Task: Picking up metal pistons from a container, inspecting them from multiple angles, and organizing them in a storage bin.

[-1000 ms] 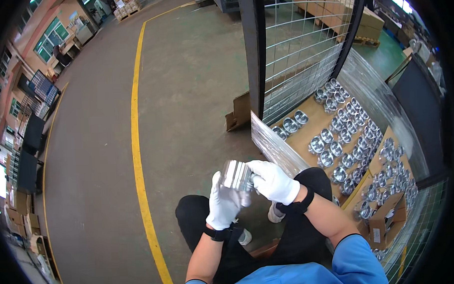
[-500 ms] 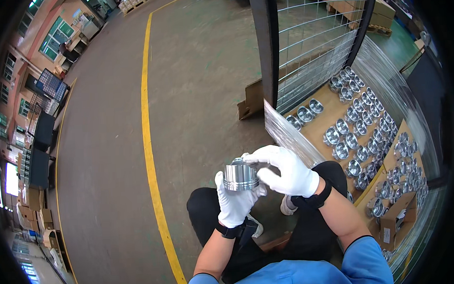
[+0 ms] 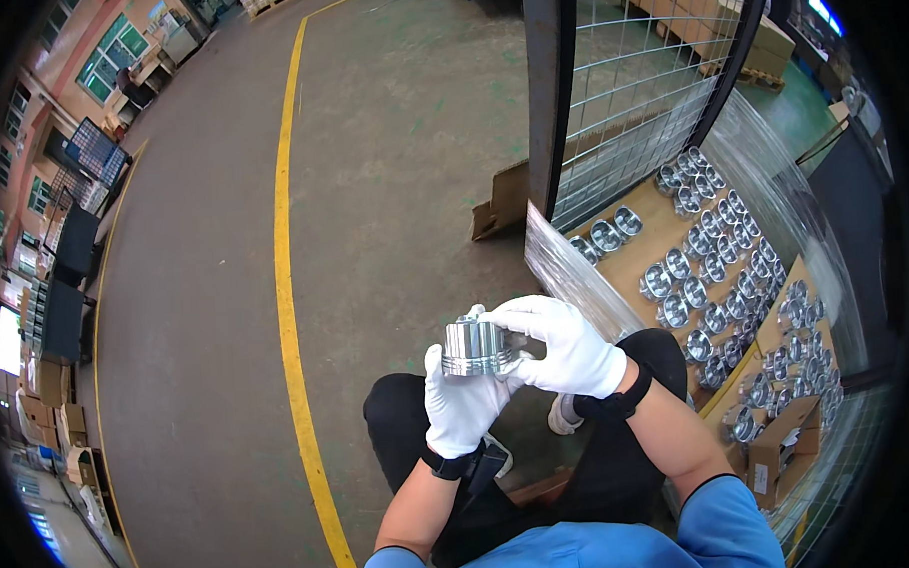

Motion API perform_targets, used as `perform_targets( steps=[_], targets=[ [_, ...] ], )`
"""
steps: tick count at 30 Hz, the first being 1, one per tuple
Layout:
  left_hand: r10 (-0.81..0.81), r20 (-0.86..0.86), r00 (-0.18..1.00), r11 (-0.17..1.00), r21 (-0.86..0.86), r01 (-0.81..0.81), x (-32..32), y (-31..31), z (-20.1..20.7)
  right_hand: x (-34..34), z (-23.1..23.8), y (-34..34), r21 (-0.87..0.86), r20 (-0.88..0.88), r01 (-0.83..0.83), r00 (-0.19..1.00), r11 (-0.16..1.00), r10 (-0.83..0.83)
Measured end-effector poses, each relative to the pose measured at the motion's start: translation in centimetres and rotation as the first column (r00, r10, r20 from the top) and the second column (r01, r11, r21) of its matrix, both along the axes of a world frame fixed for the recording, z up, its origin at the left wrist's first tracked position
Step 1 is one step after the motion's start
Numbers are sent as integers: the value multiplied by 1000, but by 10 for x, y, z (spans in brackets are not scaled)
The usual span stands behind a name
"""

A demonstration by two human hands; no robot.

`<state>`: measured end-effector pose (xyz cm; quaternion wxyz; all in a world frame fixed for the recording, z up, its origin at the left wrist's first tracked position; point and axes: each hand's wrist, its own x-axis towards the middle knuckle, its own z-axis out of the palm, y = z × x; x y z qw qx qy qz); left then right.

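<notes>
A shiny metal piston [image 3: 474,345] is held up in front of my knees, its ring grooves toward the bottom. My left hand [image 3: 461,406], in a white glove, cups it from below and from the left, fingers closed about its base. From the right, my gloved right hand [image 3: 567,345] grips its side and upper edge with thumb and fingers. The right fingertips partly cover the piston's right side. Many similar pistons [image 3: 693,292] stand in rows on a cardboard sheet [image 3: 634,263] to my right.
A wire mesh cage [image 3: 633,97] with a dark post [image 3: 551,90] rises ahead right, around the pistons. Clear plastic film [image 3: 575,280] lines its near edge. An open cardboard box [image 3: 786,451] sits at lower right. A yellow floor line [image 3: 283,250] runs along my left.
My right thumb and fingers have closed in on the piston's right side. Both hands and the piston have shifted slightly left in view, as the surroundings have.
</notes>
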<state>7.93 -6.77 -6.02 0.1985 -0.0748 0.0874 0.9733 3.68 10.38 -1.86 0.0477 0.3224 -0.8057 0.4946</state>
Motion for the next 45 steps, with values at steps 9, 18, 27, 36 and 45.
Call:
perform_targets(
  steps=[9, 18, 27, 36, 45],
  targets=[
    [20, -173, 985, 995, -96, -37, 6, 0, -6, 3, -3, 1, 28, 15, -23, 1000, 999, 22],
    [13, -280, 960, 746, -636, -196, 8, -11, 1, 0, -13, -12, -54, -2, 64, 998, 996, -64],
    [-229, 210, 950, 487, -821, 299, 195, -185, 48, -18, -64, 72, -447, 524, 401, 842, 800, -129],
    [-609, 657, 445, 787, 428, 444, 646, -42, -113, -34, -74, 85, -321, 697, 328, 717, 888, -13],
    [56, 928, 368, 983, 13, -182, 535, 20, -123, -61, -91, 111, -283, 781, 462, 620, 841, -78]
  ],
)
